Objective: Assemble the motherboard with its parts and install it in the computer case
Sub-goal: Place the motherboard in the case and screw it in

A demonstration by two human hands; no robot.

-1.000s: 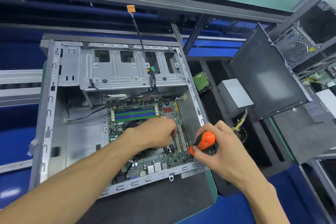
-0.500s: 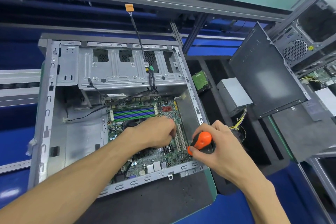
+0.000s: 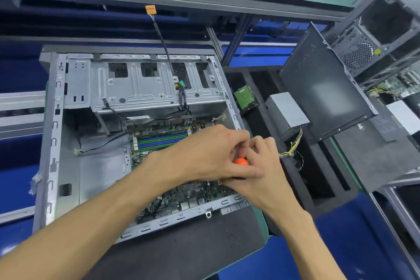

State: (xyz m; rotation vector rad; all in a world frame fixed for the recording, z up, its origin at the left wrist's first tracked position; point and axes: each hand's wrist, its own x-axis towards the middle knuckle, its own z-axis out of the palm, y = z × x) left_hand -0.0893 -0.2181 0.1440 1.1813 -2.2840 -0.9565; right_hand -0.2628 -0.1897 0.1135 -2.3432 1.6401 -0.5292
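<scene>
An open grey computer case (image 3: pixel 54 134) lies on its side with the green motherboard (image 3: pixel 159 138) inside it, blue and green memory slots showing. Both hands meet over the board's right part. My right hand (image 3: pixel 261 166) grips the orange-handled screwdriver (image 3: pixel 240 161), of which only a bit of the handle shows. My left hand (image 3: pixel 211 152) lies over it with its fingers curled beside the handle; what they hold is hidden. The screwdriver's shaft and tip are covered by the hands.
A black cable with an orange connector (image 3: pixel 150 9) rises from the drive cage (image 3: pixel 147 88). Right of the case, in black foam, sit a green hard drive (image 3: pixel 244 98) and a grey power supply (image 3: pixel 286 113). A dark side panel (image 3: pixel 325 88) leans further right, other cases behind it.
My left hand has moved right across the board and now overlaps my right hand. The screwdriver handle, plainly seen before, is now mostly covered by both hands.
</scene>
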